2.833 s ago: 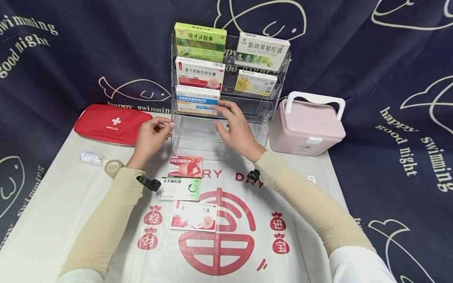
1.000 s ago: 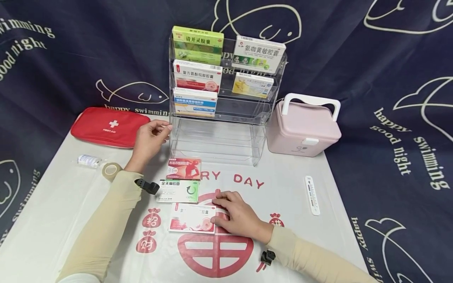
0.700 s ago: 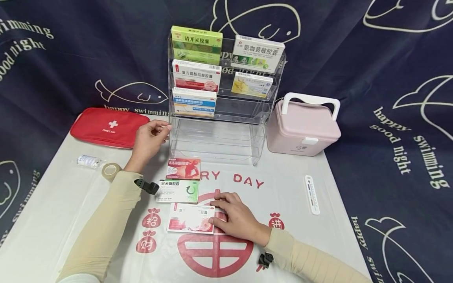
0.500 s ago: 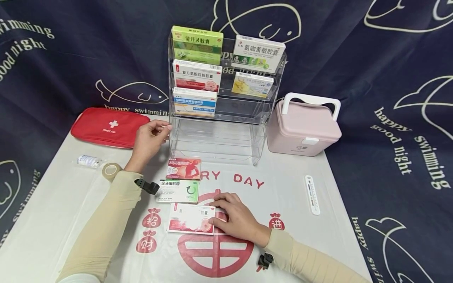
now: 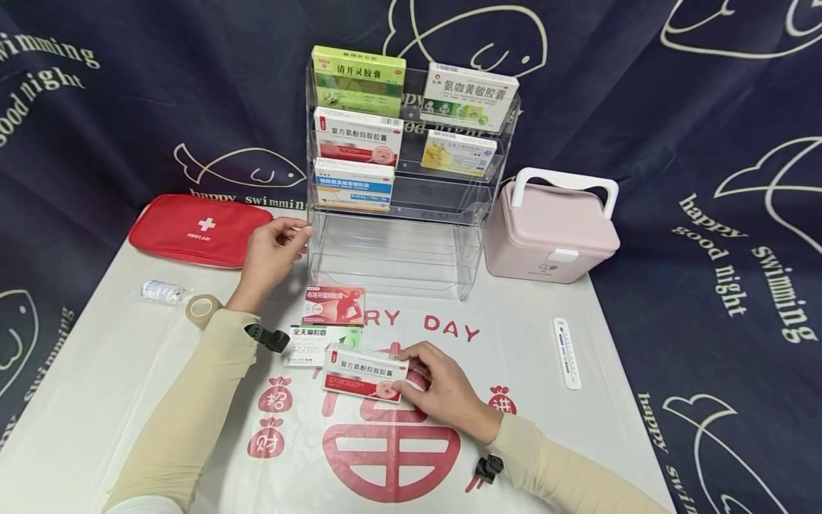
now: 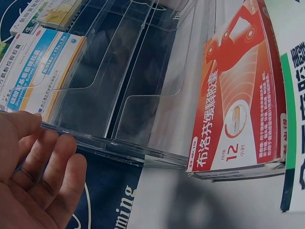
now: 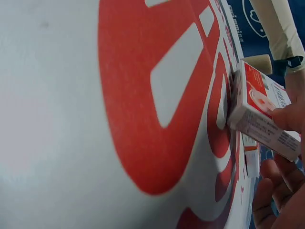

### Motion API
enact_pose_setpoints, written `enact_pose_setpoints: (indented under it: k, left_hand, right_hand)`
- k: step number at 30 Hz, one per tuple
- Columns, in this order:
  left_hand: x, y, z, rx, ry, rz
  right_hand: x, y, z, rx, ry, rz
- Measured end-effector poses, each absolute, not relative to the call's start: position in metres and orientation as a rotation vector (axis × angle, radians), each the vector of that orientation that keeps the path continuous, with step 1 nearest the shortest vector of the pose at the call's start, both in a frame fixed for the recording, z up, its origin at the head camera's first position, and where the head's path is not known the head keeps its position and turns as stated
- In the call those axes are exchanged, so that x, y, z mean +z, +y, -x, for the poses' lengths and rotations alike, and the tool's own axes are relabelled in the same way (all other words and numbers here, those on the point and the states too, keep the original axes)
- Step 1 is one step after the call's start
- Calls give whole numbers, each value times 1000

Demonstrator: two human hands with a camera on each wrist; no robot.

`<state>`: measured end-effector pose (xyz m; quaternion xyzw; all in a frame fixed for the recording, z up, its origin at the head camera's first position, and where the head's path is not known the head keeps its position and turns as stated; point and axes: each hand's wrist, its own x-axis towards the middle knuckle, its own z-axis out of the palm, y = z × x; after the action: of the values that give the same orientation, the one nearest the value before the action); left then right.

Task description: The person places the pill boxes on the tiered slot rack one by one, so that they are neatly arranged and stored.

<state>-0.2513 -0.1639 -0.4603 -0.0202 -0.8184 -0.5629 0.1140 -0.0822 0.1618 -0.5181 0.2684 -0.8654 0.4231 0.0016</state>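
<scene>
My right hand (image 5: 446, 385) pinches the right end of a white-and-red medicine box (image 5: 362, 378), thumb in front. The box is tilted up just above the cloth; in the right wrist view its printed end (image 7: 267, 129) faces the camera. My left hand (image 5: 272, 253) is at the left side edge of a clear acrylic display rack (image 5: 392, 250), thumb and fingertips pinching that edge. Below the rack lie a red medicine box (image 5: 334, 305) and a white-and-green medicine box (image 5: 315, 346), the latter partly covered by the held box.
Upper rack tiers hold several medicine boxes, among them a green box (image 5: 359, 78) and a blue-and-white box (image 5: 353, 187). A red first-aid pouch (image 5: 202, 232), a tape roll (image 5: 202, 308) and a wrapped roll (image 5: 160, 291) lie left. A pink case (image 5: 555, 228) and a thermometer (image 5: 567, 353) are right.
My right hand has come down from the rack to the front medicine box, gripped it and tilted it up off the cloth. My left hand has stayed at the rack's edge.
</scene>
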Motion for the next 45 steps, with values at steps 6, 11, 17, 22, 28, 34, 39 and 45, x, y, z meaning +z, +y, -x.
enact_pose_setpoints:
  k: [6, 11, 17, 22, 28, 34, 39, 45]
  left_hand:
    - [-460, -163, 252, -1656, -2401, 52]
    - [-460, -163, 253, -1667, -2396, 65]
    - [-461, -163, 252, -1663, -2393, 55]
    - [-460, -163, 251, -1666, -2396, 49]
    - [-460, -164, 250, -1667, -2399, 44]
    - [-460, -164, 250, -1657, -2411, 52]
    - [-460, -164, 250, -1660, -2413, 44]
    - [-460, -163, 251, -1662, -2411, 50]
  right_hand:
    - [-516, 163, 85, 1367, -2688, -859]
    - [-518, 163, 85, 1367, -2657, -889]
    - [-519, 163, 84, 1402, -2584, -937]
    - [-520, 165, 83, 1402, -2520, -962]
    - [-521, 167, 84, 1399, -2514, -978]
    - [-522, 168, 83, 1382, -2502, -1051]
    - [-523, 168, 84, 1360, -2423, -1138]
    - [-526, 169, 86, 1411, -2337, -1162]
